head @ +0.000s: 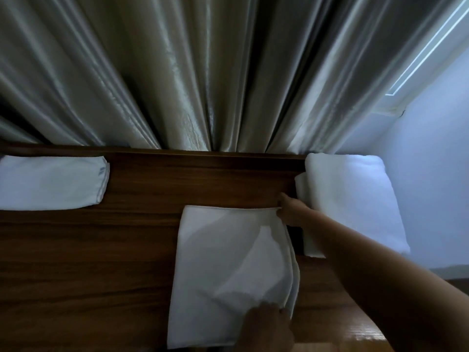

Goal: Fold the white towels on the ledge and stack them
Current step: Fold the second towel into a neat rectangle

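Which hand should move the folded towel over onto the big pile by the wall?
Probably the right hand. It already pinches the far right corner of the middle towel, right beside the pile. The left hand holds the near edge, farther from it.
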Action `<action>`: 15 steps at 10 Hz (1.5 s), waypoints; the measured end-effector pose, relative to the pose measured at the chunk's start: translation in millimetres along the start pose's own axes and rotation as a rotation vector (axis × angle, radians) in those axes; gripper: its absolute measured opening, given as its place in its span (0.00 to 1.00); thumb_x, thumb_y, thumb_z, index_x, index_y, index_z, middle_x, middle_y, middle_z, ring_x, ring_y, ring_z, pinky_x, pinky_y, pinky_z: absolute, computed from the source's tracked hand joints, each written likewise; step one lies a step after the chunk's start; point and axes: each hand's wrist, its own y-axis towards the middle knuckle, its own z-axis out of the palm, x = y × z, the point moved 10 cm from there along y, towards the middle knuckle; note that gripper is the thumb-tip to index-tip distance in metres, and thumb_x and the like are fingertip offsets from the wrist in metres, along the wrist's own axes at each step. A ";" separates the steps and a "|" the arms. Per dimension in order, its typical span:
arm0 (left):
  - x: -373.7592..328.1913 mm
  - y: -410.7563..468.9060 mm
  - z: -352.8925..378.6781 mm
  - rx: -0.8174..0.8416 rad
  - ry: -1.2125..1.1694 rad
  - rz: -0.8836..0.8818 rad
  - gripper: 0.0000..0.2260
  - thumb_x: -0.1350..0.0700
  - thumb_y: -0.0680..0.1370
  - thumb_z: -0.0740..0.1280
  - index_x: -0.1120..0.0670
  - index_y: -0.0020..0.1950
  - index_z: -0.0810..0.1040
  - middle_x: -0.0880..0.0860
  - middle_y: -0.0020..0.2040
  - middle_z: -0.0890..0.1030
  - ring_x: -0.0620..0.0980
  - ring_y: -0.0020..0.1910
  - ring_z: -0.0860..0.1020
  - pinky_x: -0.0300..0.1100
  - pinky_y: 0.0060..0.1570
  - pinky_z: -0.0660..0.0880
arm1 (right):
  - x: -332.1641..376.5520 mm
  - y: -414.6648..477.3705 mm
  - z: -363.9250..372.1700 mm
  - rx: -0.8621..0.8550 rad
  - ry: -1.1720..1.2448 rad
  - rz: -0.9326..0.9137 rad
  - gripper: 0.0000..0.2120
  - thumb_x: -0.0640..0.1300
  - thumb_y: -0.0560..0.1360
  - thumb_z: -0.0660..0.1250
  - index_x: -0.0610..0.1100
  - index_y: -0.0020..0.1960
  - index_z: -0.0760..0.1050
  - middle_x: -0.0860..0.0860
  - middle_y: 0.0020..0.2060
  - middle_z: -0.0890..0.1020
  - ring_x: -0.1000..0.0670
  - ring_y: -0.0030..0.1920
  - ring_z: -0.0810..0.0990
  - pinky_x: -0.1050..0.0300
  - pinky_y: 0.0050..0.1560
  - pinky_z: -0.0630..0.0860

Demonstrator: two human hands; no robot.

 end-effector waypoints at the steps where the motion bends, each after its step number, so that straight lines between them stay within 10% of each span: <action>1: 158.2 -72.9 -55.4 0.250 -0.079 0.095 0.13 0.40 0.62 0.71 0.49 0.34 0.78 0.47 0.33 0.79 0.47 0.30 0.75 0.39 0.24 0.64 | 21.7 -16.6 -18.2 -0.006 0.152 -0.158 0.17 0.38 0.81 0.59 0.43 0.69 0.65 0.39 0.52 0.80 0.45 0.42 0.79 0.56 0.42 0.74; 2: 240.6 -97.9 -130.2 -0.034 -0.097 -0.134 0.12 0.46 0.78 0.56 0.51 0.48 0.75 0.51 0.46 0.76 0.47 0.45 0.71 0.43 0.43 0.67 | 48.6 -40.7 -43.5 0.026 0.249 -0.241 0.06 0.38 0.80 0.61 0.46 0.53 0.75 0.49 0.40 0.77 0.54 0.34 0.74 0.68 0.30 0.69; 6: 408.0 -217.1 -324.0 -0.421 -0.090 -0.206 0.12 0.51 0.78 0.64 0.39 0.58 0.80 0.36 0.50 0.80 0.37 0.49 0.78 0.27 0.47 0.70 | 168.4 -161.5 -136.9 -0.025 0.384 -0.476 0.08 0.44 0.80 0.65 0.53 0.50 0.82 0.54 0.44 0.85 0.53 0.43 0.82 0.59 0.47 0.79; 9: 433.1 -250.5 -447.9 -0.629 -0.080 -0.143 0.13 0.46 0.77 0.59 0.42 0.53 0.83 0.41 0.47 0.84 0.38 0.45 0.79 0.26 0.45 0.70 | 216.6 -214.3 -210.2 -0.556 -0.001 -0.558 0.03 0.52 0.77 0.67 0.57 0.44 0.75 0.53 0.43 0.80 0.53 0.44 0.79 0.57 0.46 0.74; 11: 445.0 -253.3 -511.0 -0.690 -0.307 -0.107 0.14 0.56 0.78 0.67 0.34 0.45 0.77 0.42 0.47 0.83 0.39 0.46 0.80 0.42 0.49 0.78 | 235.5 -253.7 -255.4 -0.797 -0.012 -0.608 0.10 0.47 0.81 0.62 0.44 0.54 0.79 0.49 0.47 0.78 0.49 0.48 0.79 0.62 0.45 0.66; 14: 464.4 -248.3 -537.3 -0.695 -0.339 -0.128 0.18 0.59 0.75 0.70 0.34 0.37 0.78 0.32 0.39 0.82 0.40 0.42 0.81 0.41 0.43 0.76 | 252.6 -300.7 -258.0 -0.776 -0.194 -0.731 0.22 0.64 0.80 0.48 0.54 0.64 0.71 0.53 0.54 0.81 0.51 0.48 0.82 0.57 0.45 0.79; 15: 467.0 -245.6 -537.5 -0.677 -0.333 -0.135 0.17 0.59 0.74 0.71 0.34 0.39 0.78 0.44 0.41 0.85 0.45 0.43 0.82 0.47 0.47 0.78 | 262.1 -305.2 -252.2 -0.751 -0.313 -0.778 0.16 0.51 0.82 0.56 0.60 0.69 0.65 0.53 0.59 0.78 0.49 0.49 0.82 0.57 0.45 0.77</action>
